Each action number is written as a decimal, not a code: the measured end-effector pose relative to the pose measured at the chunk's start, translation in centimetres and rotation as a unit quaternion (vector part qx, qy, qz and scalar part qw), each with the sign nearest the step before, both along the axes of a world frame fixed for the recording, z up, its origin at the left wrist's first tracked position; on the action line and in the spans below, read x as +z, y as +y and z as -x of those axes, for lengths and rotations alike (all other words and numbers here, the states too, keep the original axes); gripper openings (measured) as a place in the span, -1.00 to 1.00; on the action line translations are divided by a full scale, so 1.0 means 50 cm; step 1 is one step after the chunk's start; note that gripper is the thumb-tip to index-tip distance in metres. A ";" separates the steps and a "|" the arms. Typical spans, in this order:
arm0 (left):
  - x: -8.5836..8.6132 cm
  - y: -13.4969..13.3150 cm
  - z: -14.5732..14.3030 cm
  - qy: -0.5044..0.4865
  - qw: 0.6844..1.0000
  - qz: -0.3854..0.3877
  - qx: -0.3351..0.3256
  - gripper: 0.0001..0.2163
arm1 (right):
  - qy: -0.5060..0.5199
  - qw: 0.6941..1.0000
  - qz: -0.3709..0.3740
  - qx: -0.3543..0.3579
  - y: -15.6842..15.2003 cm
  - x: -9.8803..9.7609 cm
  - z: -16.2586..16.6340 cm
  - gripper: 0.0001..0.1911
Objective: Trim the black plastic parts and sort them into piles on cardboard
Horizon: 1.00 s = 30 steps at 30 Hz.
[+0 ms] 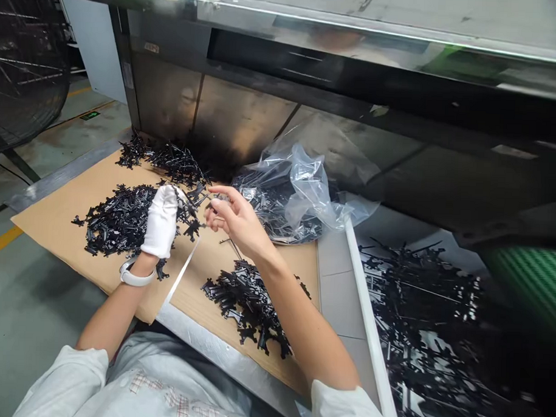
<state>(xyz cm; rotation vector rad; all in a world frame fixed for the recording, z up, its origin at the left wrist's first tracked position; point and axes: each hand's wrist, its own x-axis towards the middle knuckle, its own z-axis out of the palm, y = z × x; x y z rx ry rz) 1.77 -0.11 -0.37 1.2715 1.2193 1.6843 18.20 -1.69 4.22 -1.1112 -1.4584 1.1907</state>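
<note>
My left hand, in a white glove with a pale watch band at the wrist, is closed on a cluster of black plastic parts. Just right of it, my bare right hand faces the cluster. Its index finger and thumb stand apart near the thin black ends; whether they touch these is hard to make out. Below and behind my left hand spreads a heap of small black plastic parts. Another heap of such parts lies partly behind my right forearm.
Brown cardboard covers the metal table. At its back lie more black pieces and a clear plastic bag over dark parts. A white-edged bin of black parts stands right. A metal machine wall rises behind; a large fan stands left.
</note>
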 end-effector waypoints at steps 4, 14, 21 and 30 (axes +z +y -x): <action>0.005 -0.027 0.006 -0.008 0.999 -0.038 -0.015 -0.42 | 0.002 1.000 0.002 -0.016 -0.024 0.004 0.015 -0.72; -0.030 -0.067 0.007 0.031 0.995 -0.091 0.007 -0.52 | -0.010 0.991 -0.063 -0.119 -0.058 -0.013 0.042 -0.85; -0.035 -0.089 0.010 0.070 0.989 -0.126 0.035 -0.60 | -0.051 0.978 -0.183 -0.091 -0.087 0.011 0.049 -0.87; 0.007 -0.088 0.024 -0.003 0.986 -0.167 0.014 -0.54 | 0.128 0.989 0.030 -0.061 -0.089 0.018 0.042 -0.80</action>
